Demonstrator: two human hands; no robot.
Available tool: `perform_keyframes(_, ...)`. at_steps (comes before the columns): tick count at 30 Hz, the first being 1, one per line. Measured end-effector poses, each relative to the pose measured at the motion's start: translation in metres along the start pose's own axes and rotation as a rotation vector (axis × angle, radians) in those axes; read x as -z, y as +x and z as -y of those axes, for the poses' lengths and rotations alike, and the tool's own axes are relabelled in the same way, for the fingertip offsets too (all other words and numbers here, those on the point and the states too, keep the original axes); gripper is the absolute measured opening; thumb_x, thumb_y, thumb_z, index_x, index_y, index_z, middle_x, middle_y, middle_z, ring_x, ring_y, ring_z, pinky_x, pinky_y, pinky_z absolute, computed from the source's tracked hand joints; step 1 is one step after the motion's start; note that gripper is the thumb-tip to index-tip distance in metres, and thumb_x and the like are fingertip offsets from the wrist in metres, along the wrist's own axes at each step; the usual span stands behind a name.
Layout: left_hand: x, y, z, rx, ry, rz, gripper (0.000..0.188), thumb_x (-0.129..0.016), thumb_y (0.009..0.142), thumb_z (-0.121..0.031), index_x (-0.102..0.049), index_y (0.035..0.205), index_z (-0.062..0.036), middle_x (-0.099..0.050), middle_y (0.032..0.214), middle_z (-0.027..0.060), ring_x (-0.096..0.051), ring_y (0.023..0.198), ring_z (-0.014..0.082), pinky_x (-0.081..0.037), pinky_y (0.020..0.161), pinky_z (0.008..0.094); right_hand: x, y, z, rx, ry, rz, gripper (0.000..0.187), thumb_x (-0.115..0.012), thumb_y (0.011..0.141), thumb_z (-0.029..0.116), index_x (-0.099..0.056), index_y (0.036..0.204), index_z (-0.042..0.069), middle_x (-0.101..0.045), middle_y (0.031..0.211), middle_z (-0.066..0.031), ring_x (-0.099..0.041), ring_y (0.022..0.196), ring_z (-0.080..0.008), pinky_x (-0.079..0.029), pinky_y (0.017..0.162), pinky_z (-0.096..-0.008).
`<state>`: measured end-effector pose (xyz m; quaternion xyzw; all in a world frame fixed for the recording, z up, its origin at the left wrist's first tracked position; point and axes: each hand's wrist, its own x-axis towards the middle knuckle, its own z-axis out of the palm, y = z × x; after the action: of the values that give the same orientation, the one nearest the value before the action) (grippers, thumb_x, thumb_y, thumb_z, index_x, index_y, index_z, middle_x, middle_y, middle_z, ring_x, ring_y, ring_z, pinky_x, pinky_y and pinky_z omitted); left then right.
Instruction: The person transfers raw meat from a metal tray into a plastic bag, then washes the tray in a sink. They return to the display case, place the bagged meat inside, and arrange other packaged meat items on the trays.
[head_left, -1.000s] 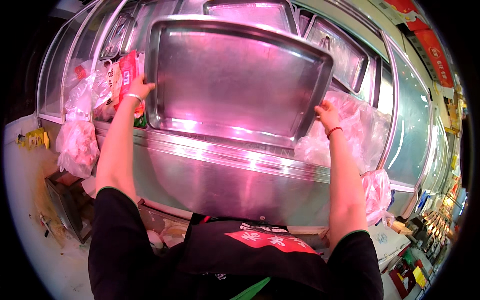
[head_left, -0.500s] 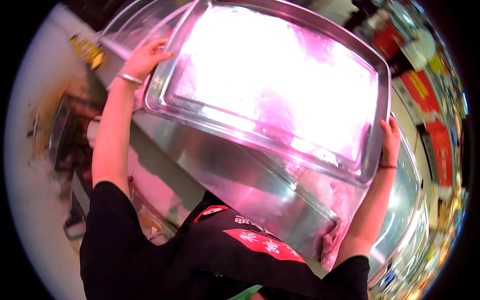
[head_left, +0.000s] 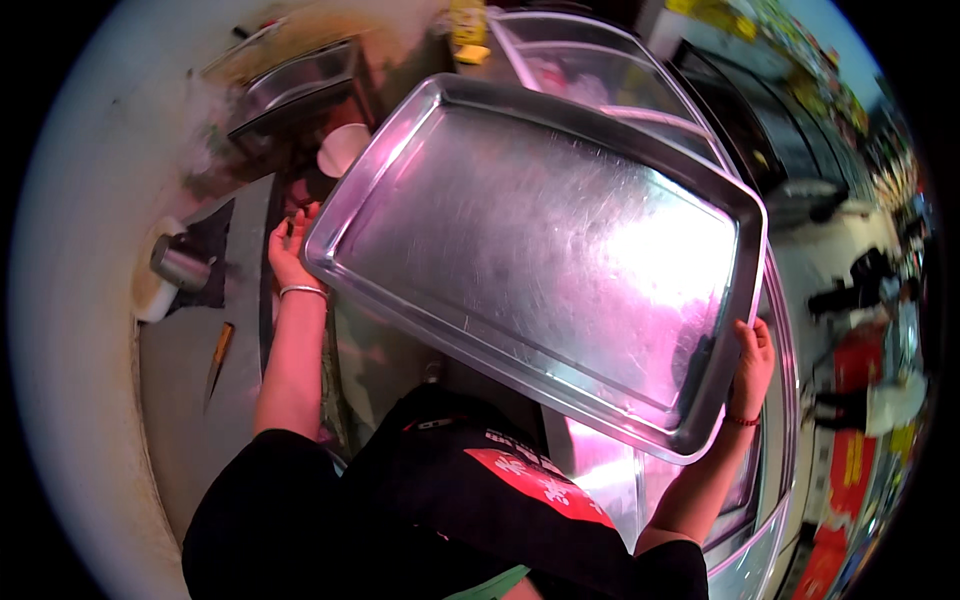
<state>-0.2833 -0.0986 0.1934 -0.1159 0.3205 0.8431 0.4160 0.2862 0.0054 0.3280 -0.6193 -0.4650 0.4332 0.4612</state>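
Note:
A large, shallow metal tray [head_left: 520,240] with a raised rim is held up in front of me, tilted, with pink light glaring off its bare, scratched inside. My left hand [head_left: 291,255], with a bangle at the wrist, supports the tray's left corner; part of that hand is hidden by the rim. At the right-hand edge my right hand [head_left: 754,368] grips the rim, its thumb on the near face and its other fingers largely out of sight.
A worktop [head_left: 180,380] on the left carries a wooden-handled knife [head_left: 219,360] and a metal jug [head_left: 182,262]. Beyond the tray stands a clear-sided display case [head_left: 610,55]. A pale bucket [head_left: 343,150] is behind the left corner. People [head_left: 893,403] stand far right.
My body has turned left, bringing the worktop and knife into view. Both hands still hold the tray, which now sits lower in view with less glare.

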Motion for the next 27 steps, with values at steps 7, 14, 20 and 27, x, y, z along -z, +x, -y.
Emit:
perform_keyframes(7, -0.030, -0.110, 0.042, 0.168, 0.193, -0.131, 0.017, -0.063, 0.075, -0.004, -0.059, 0.092, -0.0032, -0.060, 0.090, 0.0094, -0.060, 0.086, 0.0240, -0.051, 0.078, 0.0390, -0.067, -0.022, 0.045, -0.050, 0.223, 0.182, 0.006, -0.056, 0.086, 0.005, -0.054, 0.091, 0.004, -0.059, 0.080, -0.0039, -0.054, 0.066, -0.0109, -0.045, 0.061, -0.0239)
perform_keyframes(14, -0.080, -0.163, 0.061, 0.037, 0.402, -0.065, 0.016, -0.058, 0.076, -0.006, -0.057, 0.090, 0.0018, -0.059, 0.085, 0.0081, -0.058, 0.078, 0.0200, -0.049, 0.068, 0.0332, -0.106, -0.007, 0.043, -0.123, 0.330, 0.289, 0.008, -0.058, 0.081, 0.000, -0.054, 0.088, 0.003, -0.059, 0.081, -0.0049, -0.054, 0.070, -0.0124, -0.046, 0.065, -0.0263)
perform_keyframes(20, -0.083, -0.113, 0.074, -0.072, 0.446, -0.091, 0.022, -0.057, 0.074, -0.006, -0.054, 0.095, -0.0029, -0.057, 0.085, 0.0050, -0.057, 0.073, 0.0160, -0.049, 0.060, 0.0321, -0.154, 0.058, -0.001, -0.104, 0.377, 0.419, 0.008, -0.059, 0.081, 0.003, -0.055, 0.088, 0.002, -0.058, 0.080, -0.0044, -0.054, 0.071, -0.0126, -0.045, 0.065, -0.0258)
perform_keyframes(27, -0.030, 0.070, 0.039, -0.194, 0.397, -0.036, 0.007, -0.056, 0.074, -0.011, -0.056, 0.076, -0.0047, -0.057, 0.078, 0.0061, -0.057, 0.074, 0.0201, -0.049, 0.066, 0.0350, -0.340, 0.130, -0.077, -0.015, 0.506, 0.575, 0.009, -0.060, 0.082, 0.006, -0.054, 0.088, 0.002, -0.058, 0.081, -0.0037, -0.056, 0.071, -0.0121, -0.047, 0.065, -0.0258)
